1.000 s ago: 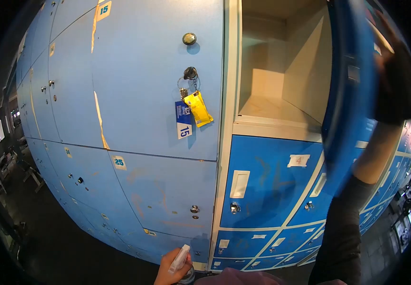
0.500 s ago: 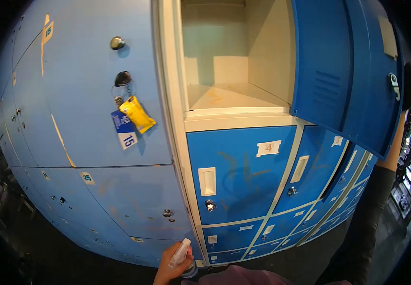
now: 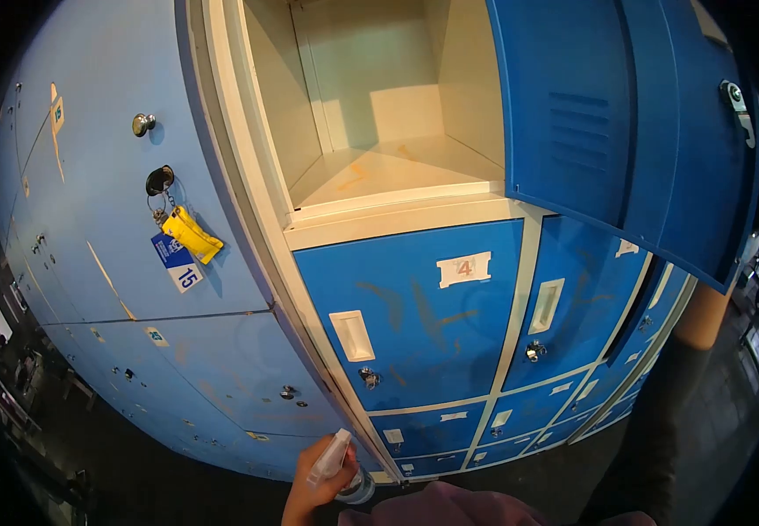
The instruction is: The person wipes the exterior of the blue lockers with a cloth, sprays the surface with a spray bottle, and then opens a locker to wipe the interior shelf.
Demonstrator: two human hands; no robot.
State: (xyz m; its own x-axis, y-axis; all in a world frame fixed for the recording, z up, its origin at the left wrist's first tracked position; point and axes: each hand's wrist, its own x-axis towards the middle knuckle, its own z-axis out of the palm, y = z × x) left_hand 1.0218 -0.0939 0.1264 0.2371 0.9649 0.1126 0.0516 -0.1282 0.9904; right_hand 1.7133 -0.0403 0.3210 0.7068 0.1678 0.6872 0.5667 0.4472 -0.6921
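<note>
My left hand (image 3: 313, 478) is closed around the neck of a spray bottle (image 3: 332, 456) at the bottom of the view. The bottle has a whitish trigger head, and its clear body (image 3: 359, 489) shows below the fingers. My right arm (image 3: 660, 421), in a dark sleeve, reaches up at the right, and the hand itself is hidden behind the open blue locker door (image 3: 585, 184). Left of that door is the open locker compartment (image 3: 388, 167), with pale walls and yellowish smudges on its floor.
Blue locker doors, one marked 4 (image 3: 464, 269), line up below the compartment. On the light blue locker (image 3: 116, 237) at left, a key with a yellow tag (image 3: 192, 235) and a blue-and-white 15 tag (image 3: 177, 264) hangs from the lock. Dark floor (image 3: 160, 491) lies below.
My view has shifted and tilted, so the compartment and key tags now appear further left. My left hand still grips the spray bottle, and the door remains open.
</note>
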